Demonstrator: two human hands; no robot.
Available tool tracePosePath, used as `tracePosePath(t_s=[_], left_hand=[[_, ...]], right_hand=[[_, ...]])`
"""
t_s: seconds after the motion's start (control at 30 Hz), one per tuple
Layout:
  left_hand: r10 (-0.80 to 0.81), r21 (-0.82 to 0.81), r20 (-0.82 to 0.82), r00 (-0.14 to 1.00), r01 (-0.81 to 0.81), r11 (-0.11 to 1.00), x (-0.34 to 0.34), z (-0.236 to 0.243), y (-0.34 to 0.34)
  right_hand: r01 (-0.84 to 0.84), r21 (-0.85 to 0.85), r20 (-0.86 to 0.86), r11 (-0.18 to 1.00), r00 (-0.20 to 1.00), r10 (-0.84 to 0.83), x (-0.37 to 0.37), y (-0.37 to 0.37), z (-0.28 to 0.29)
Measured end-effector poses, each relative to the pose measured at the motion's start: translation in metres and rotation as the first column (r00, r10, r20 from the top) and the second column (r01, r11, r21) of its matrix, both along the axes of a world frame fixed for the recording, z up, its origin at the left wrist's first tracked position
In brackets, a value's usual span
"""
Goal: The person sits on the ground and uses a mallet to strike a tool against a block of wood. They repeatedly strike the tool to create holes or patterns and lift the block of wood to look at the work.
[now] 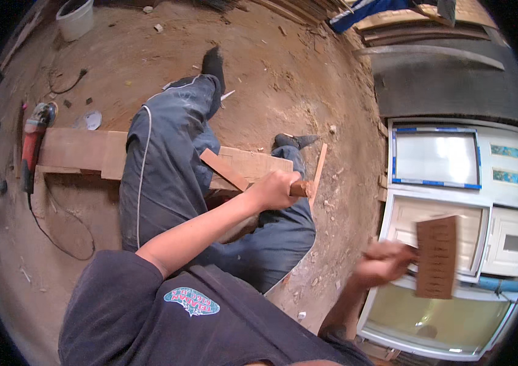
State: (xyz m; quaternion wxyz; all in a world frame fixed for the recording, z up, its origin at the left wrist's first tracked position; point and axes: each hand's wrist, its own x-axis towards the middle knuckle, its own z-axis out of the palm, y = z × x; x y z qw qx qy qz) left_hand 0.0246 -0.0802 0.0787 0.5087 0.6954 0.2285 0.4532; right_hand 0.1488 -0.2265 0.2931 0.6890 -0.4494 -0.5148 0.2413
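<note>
My left hand (pixel 275 190) is closed round a brown wooden handle (pixel 300 188), its end sticking out to the right of my fist; the rest of the tool is hidden. Off to the right, my right hand (pixel 385 263) is raised and blurred, gripping a wooden mallet (pixel 436 257) with a flat rectangular head marked by dark dents. Under my left fist lies a long light-brown plank (pixel 253 160), which also passes beneath my left leg. A thin wooden slat (pixel 225 171) slants across the plank up to my left wrist. Another narrow strip (pixel 319 171) stands just beyond the handle.
On the plank's left end rests a red angle grinder (pixel 33 143), its cord trailing over the dirt floor (pixel 76 201). A white bucket (pixel 76 19) stands at the far left. White-framed panels (pixel 435 157) line the right side, near the mallet. Boards (pixel 429 36) are at the far right.
</note>
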Motion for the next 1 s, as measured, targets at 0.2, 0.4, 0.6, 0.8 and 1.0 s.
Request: tracePosePath(t_s=[0.2, 0.4, 0.6, 0.8, 1.0], left_hand=[[0.097, 0.037, -0.009, 0.995, -0.097, 0.995, 0.002, -0.011, 0.002], [0.08, 0.042, -0.022, 0.997, -0.079, 0.996, -0.006, -0.004, -0.006], [0.09, 0.026, 0.028, 0.996, -0.091, 0.996, -0.019, -0.002, 0.006], [0.141, 0.007, -0.109, 0.984, -0.141, 0.99, -0.053, 0.019, 0.019], [0.105, -0.086, -0.202, 0.974, -0.125, 0.988, -0.059, 0.016, -0.005]], right_hand=[[0.635, -0.346, 0.834, 0.691, 0.545, -0.084, -0.016, -0.019, -0.059], [0.356, -0.679, 0.12, 0.641, 0.916, -0.382, -0.018, -0.044, -0.115], [0.014, -0.852, -0.184, 0.524, 0.928, -0.324, -0.04, -0.072, -0.221], [0.122, -0.814, -0.115, 0.568, 0.925, -0.363, -0.03, -0.064, -0.253], [0.129, -0.763, -0.15, 0.633, 0.918, -0.368, 0.009, -0.034, -0.274]])
